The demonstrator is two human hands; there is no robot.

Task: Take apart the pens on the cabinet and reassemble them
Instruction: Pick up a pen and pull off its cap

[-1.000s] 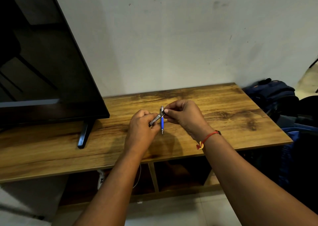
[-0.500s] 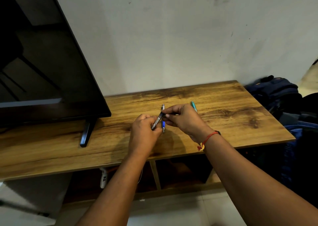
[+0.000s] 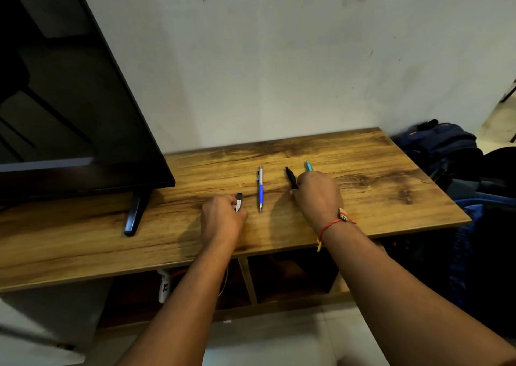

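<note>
Blue pen [image 3: 260,190] was down flat on the cabinet [image 3: 391,198], let go by both hands a moment earlier. Left hand [image 3: 223,217] stayed curled round a small grey piece [image 3: 239,201]. Right hand [image 3: 318,195] had jumped across, fingers closed on the black pen [image 3: 291,177] beside the teal pen [image 3: 308,166]. Next pen's turn, I'd judge.

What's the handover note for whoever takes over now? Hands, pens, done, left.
Left hand: grips a grey pen piece, only its end showing.
Right hand: lies over the near end of the black pen; grip hidden.
Blue pen lies on the cabinet between the hands, untouched, looks assembled. Teal pen lies just beyond the right hand.
Done: probably the blue pen.
Left: likely the black and teal pens, and whatever the grey piece belongs to.
</note>
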